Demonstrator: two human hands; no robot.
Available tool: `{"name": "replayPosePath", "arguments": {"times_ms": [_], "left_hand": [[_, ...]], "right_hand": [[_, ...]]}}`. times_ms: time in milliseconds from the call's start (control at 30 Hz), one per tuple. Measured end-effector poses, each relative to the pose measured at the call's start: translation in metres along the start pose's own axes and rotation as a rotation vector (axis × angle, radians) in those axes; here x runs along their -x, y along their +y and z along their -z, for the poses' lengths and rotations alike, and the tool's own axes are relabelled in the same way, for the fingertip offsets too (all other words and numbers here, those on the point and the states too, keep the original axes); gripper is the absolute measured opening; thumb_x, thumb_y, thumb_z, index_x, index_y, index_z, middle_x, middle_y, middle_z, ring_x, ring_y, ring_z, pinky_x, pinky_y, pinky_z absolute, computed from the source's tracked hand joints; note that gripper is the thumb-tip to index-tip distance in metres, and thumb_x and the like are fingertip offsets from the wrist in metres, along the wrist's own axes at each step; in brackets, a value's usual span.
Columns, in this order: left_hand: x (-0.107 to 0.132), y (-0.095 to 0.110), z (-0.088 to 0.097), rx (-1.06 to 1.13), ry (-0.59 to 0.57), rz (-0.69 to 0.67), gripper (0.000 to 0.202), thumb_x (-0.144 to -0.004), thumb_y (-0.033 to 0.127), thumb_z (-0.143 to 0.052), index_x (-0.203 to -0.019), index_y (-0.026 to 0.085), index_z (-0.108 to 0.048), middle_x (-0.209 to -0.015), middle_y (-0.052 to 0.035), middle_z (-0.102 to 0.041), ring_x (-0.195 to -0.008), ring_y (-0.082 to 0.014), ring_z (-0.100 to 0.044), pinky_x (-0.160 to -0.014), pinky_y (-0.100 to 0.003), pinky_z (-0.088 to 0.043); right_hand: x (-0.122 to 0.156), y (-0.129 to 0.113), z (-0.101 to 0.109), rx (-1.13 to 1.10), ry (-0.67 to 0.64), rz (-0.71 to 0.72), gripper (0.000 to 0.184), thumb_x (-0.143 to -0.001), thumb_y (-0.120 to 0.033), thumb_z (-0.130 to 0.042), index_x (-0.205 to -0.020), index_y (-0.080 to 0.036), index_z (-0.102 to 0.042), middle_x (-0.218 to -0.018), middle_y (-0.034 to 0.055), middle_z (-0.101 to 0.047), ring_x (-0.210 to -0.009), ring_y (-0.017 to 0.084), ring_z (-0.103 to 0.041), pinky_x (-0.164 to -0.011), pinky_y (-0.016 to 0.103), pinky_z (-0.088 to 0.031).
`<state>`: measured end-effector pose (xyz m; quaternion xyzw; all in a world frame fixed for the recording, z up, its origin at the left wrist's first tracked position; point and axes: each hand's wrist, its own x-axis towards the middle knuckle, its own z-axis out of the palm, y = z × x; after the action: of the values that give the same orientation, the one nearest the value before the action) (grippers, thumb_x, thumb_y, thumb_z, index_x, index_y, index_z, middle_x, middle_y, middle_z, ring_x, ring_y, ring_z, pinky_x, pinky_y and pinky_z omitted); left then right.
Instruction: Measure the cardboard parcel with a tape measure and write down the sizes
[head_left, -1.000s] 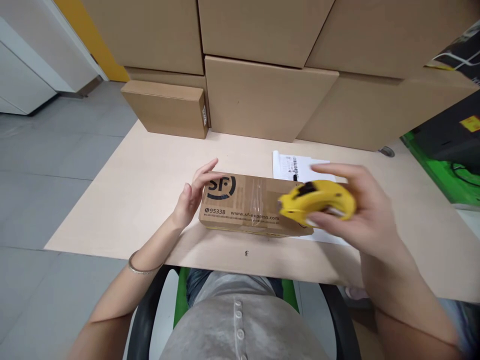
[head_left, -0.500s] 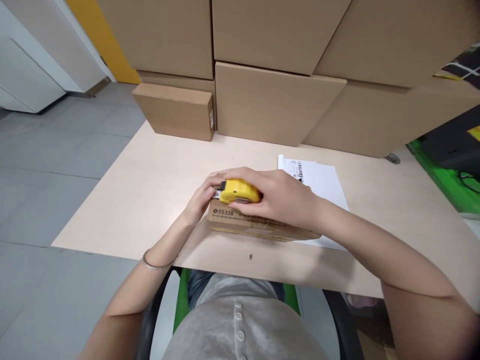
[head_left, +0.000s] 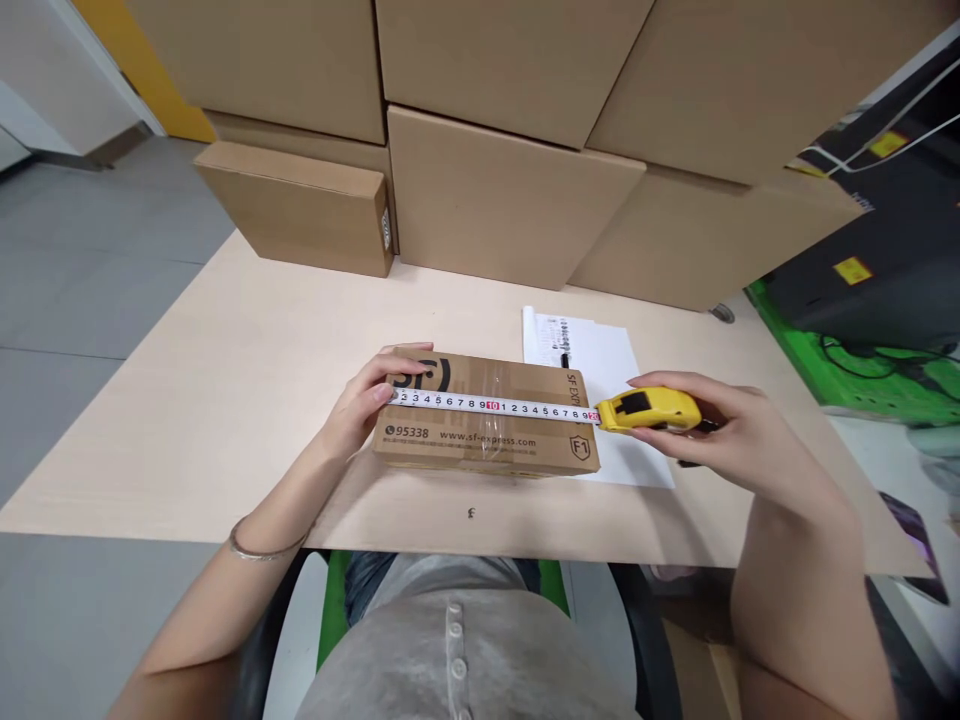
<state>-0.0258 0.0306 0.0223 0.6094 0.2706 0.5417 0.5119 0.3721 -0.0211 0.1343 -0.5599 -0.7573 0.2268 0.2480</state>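
A flat brown SF Express box (head_left: pixel 487 435) lies on the pale table (head_left: pixel 247 400) in front of me. My right hand (head_left: pixel 720 435) grips a yellow tape measure (head_left: pixel 649 409) just past the box's right end. Its white tape (head_left: pixel 495 405) runs leftward across the box top. My left hand (head_left: pixel 365 400) pinches the tape's end down at the box's left edge, fingers curled over the corner. A metal bangle sits on my left wrist.
Several big cardboard boxes (head_left: pixel 510 190) are stacked along the table's far side, with a smaller one (head_left: pixel 296 205) at the left. A white printed sheet (head_left: pixel 592 370) lies under the box's right end. A green and black machine (head_left: pixel 870 300) stands at the right.
My right hand brought the tape measure to the box's left end, then drew it right, pulling the tape out along the box. My left hand now holds the tape's end.
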Motion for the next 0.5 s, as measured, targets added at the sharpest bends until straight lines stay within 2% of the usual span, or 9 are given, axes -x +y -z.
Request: {"name": "replayPosePath", "arguments": {"times_ms": [133, 233, 333, 400, 500], "left_hand": [[0.0, -0.001, -0.001, 0.008, 0.008, 0.004, 0.028, -0.095, 0.053, -0.066, -0.111, 0.035, -0.081, -0.139, -0.0052, -0.074, -0.136, -0.0338, -0.062, -0.113, -0.057, -0.047], [0.0, -0.001, 0.001, -0.007, 0.009, 0.003, 0.03, -0.095, 0.053, -0.065, -0.111, 0.034, -0.081, -0.14, -0.0059, -0.074, -0.137, -0.0338, -0.062, -0.114, -0.057, -0.046], [0.003, -0.002, 0.004, -0.075, 0.014, -0.004, 0.035, -0.095, 0.057, -0.065, -0.113, 0.032, -0.082, -0.137, -0.0084, -0.074, -0.136, -0.0351, -0.062, -0.113, -0.055, -0.046], [0.007, -0.002, 0.007, -0.146, 0.018, -0.02, 0.038, -0.096, 0.058, -0.064, -0.115, 0.03, -0.081, -0.13, -0.0098, -0.076, -0.127, -0.0338, -0.065, -0.11, -0.052, -0.049], [0.019, 0.001, 0.007, -0.261, 0.006, -0.081, 0.043, -0.099, 0.059, -0.061, -0.124, 0.03, -0.079, -0.123, -0.0108, -0.075, -0.117, -0.0311, -0.067, -0.103, -0.047, -0.052]], "right_hand": [[-0.004, -0.006, -0.002, 0.03, -0.013, 0.035, 0.039, -0.088, -0.053, -0.078, -0.119, -0.029, -0.076, -0.106, 0.0076, -0.081, -0.079, 0.024, -0.073, -0.064, 0.037, -0.059], [-0.005, -0.013, 0.003, 0.094, 0.0, 0.032, 0.042, -0.087, -0.055, -0.078, -0.121, -0.031, -0.075, -0.098, 0.0057, -0.081, -0.065, 0.021, -0.066, -0.055, 0.036, -0.052], [-0.009, -0.028, 0.004, 0.111, -0.009, 0.086, 0.029, -0.087, -0.053, -0.077, -0.103, -0.029, -0.075, -0.082, 0.003, -0.077, -0.059, 0.019, -0.061, -0.052, 0.034, -0.047], [-0.015, -0.042, -0.006, 0.104, -0.03, 0.173, 0.023, -0.089, -0.047, -0.076, -0.097, -0.026, -0.073, -0.079, 0.002, -0.076, -0.062, 0.019, -0.065, -0.057, 0.032, -0.05], [-0.028, -0.068, -0.037, 0.099, -0.088, 0.313, 0.021, -0.094, -0.038, -0.073, -0.11, -0.025, -0.071, -0.095, 0.0038, -0.081, -0.076, 0.021, -0.074, -0.068, 0.033, -0.056]]}}
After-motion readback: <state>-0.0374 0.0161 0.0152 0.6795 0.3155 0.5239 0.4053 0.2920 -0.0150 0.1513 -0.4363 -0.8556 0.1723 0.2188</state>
